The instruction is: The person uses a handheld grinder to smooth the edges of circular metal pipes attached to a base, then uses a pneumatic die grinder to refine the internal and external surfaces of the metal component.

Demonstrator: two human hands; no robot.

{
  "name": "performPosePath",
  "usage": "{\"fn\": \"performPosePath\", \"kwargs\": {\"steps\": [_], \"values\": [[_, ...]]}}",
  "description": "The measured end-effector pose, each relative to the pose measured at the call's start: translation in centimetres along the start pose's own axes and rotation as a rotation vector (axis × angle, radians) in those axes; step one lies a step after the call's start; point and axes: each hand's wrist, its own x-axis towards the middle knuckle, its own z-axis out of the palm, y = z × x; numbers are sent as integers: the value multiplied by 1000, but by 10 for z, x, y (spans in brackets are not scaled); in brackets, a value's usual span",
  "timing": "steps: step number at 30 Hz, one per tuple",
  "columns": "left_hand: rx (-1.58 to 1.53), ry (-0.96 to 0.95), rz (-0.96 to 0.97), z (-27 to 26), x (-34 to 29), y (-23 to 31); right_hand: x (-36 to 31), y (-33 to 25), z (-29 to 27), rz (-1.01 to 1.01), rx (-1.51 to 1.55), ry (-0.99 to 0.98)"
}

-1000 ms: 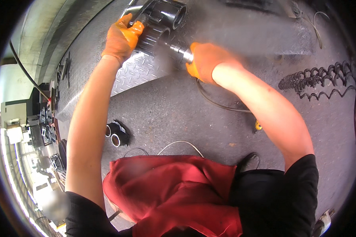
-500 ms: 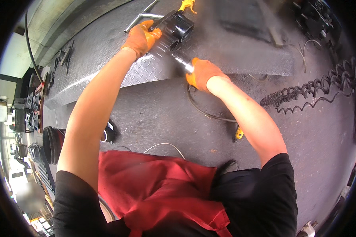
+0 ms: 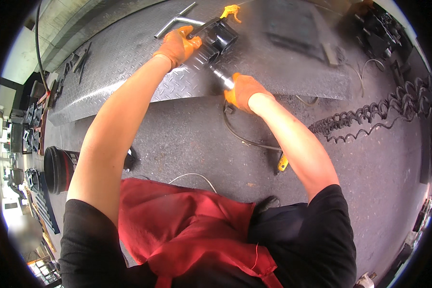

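Note:
On the steel tread-plate bench (image 3: 125, 79) stands a black metal part (image 3: 222, 34) with a round, tube-like section. My left hand (image 3: 179, 48), in an orange glove, has its fingers closed on the near-left side of that part. In my right hand (image 3: 246, 91), also gloved in orange, is a silver cylindrical tool (image 3: 222, 77). Its far end points at the lower edge of the black part; I cannot make out whether they touch. A dark hose (image 3: 245, 140) hangs below my right hand.
A silver T-shaped bar (image 3: 182, 20) and a yellow air gun (image 3: 231, 11) lie beyond the part. Coiled black hoses (image 3: 369, 113) hang at the right. A yellow-handled tool (image 3: 282, 163) is below my right forearm, a black bucket (image 3: 57, 170) at the left.
The whole view has shifted slightly. Both hands keep their hold, and the silver tool stays by the lower edge of the black part.

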Motion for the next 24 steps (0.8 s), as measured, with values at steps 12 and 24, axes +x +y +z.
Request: {"fn": "performPosePath", "kwargs": {"steps": [12, 24], "values": [[55, 10, 8, -6, -9, 7, -7, -4, 4, -11, -37, -18], [69, -90, -89, -24, -1, 47, -58, 39, 19, -2, 248, 41]]}}
